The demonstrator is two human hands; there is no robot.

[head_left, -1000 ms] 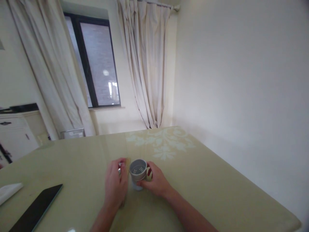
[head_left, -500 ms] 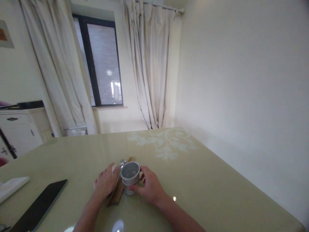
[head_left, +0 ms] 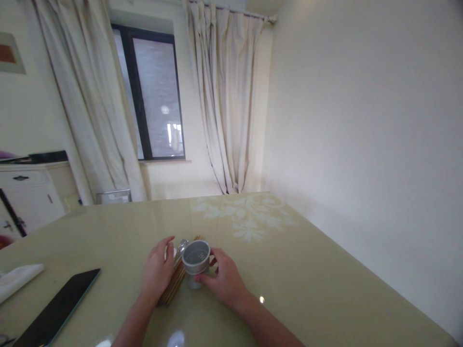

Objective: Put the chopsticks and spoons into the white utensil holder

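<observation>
A grey cup-shaped holder (head_left: pixel 196 258) with small holes in its bottom stands upright, or nearly so, at the front middle of the table. My right hand (head_left: pixel 226 279) grips it from the right, thumb on the near side and fingers behind. Beside it on the left lies a bundle of wooden chopsticks (head_left: pixel 174 285), partly hidden by the holder and my left hand. Metal spoons (head_left: pixel 183 245) lie along the chopsticks, their shiny ends pointing away from me. My left hand (head_left: pixel 159 267) hovers over or rests beside the bundle's left side, fingers extended and thumb apart. Something white shows just behind that thumb.
A dark flat tablet-like slab (head_left: pixel 60 306) lies on the glossy green table (head_left: pixel 325 289) at the left. Farther left is a white folded item (head_left: pixel 21 279). A wall (head_left: pixel 361 144) runs along the table's right edge, and a curtained window (head_left: pixel 159 96) is behind.
My left hand has turned on its side and its fingers have straightened and lifted a little. The holder, in my right hand, has barely shifted.
</observation>
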